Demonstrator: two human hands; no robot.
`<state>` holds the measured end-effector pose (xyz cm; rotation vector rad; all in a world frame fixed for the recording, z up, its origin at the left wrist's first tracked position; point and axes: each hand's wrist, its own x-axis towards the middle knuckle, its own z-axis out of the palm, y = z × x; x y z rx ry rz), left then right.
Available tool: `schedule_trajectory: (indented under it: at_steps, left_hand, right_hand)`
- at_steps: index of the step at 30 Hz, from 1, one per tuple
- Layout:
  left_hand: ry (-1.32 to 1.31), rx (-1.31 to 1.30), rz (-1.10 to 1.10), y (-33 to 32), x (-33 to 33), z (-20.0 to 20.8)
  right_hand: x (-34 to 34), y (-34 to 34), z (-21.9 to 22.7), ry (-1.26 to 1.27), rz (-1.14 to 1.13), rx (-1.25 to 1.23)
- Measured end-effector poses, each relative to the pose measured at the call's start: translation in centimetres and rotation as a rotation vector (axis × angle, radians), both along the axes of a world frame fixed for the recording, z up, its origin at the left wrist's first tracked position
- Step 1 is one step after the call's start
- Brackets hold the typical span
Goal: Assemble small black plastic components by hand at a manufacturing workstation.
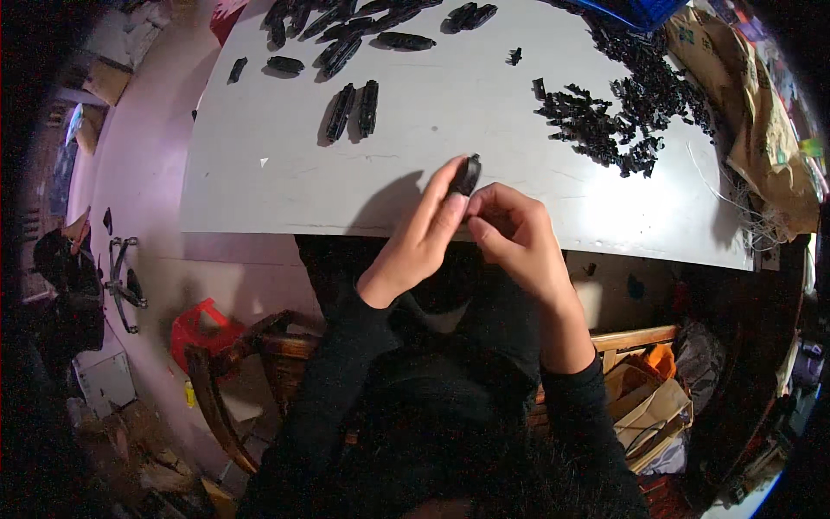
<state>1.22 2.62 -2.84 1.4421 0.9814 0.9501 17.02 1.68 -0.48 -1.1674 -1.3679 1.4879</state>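
Note:
My left hand (425,229) is closed around an elongated black plastic part (467,176), held upright above the table's near edge with its upper end showing past the fingers. My right hand (517,232) is right beside it, thumb and fingers pinched together near the part's lower end; whatever is between those fingertips is hidden. On the white table (277,195), two similar long black parts (354,111) lie side by side beyond my hands. More of these long parts (341,54) are spread at the far left. Several small black pieces (596,125) form a loose heap at the right.
A brown paper sack (761,112) slumps along the table's right edge above tangled strands (761,221). A blue container (635,13) stands at the far right. On the left, a red plastic stool (203,333) is on the floor near a wooden chair (216,406).

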Motion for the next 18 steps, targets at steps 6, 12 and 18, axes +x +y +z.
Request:
schedule_trajectory:
  at_steps: [6, 12, 18]
  left_hand:
    - [-0.002, 0.160, -0.110, -0.3, 0.0, 0.3]
    - [-0.032, 0.048, -0.179, -0.9, 0.2, 0.7]
    - [0.269, 0.351, 0.067, 2.3, -0.7, 0.2]
  right_hand:
    - [-1.2, 0.1, 1.5, -0.017, -0.254, 0.076]
    - [0.4, 0.9, -0.2, 0.161, -0.066, -0.138]
    - [1.7, 4.2, -2.3, 0.183, -0.410, -0.030]
